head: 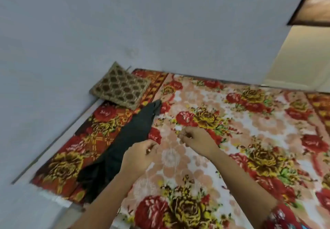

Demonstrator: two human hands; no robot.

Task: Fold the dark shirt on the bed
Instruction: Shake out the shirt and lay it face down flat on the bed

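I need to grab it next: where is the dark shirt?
In the head view, the dark shirt lies left on the floral bedspread, beside the left hand.

Matt dark cloth shirt (132,139); plush floral blanket (232,121) on the bed; coarse woven mat (119,87); smooth matt wall (142,23).

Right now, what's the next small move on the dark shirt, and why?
Probably pinch the near edge with the left hand: the dark shirt lies as a long narrow strip, the left hand is beside it, and the right hand is off it over the floral bedspread.
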